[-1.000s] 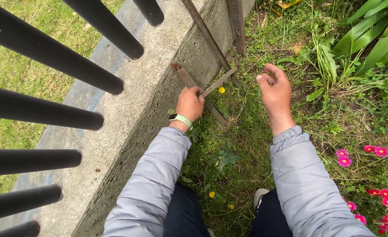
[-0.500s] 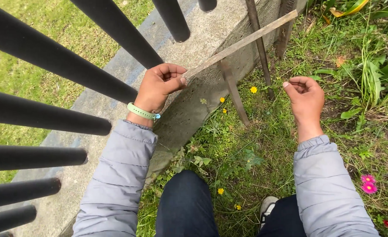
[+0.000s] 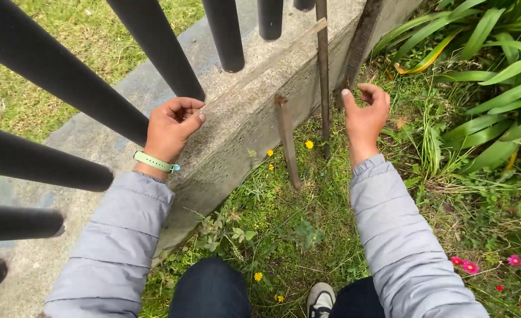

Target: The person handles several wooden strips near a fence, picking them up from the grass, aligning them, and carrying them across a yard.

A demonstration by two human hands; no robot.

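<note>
We see the concrete ledge (image 3: 225, 126) under the dark fence bars (image 3: 154, 56), and along its top lies a long thin wooden strip (image 3: 260, 68). Its long axis runs up and to the right from our left hand (image 3: 172, 126), far end pointing toward the 2 rusty stakes (image 3: 323, 76). The left hand is closed on the strip's near end and is clearly the nearer one. Our right hand (image 3: 365, 115) hangs half curled over the grass (image 3: 284, 218), holding nothing.
</note>
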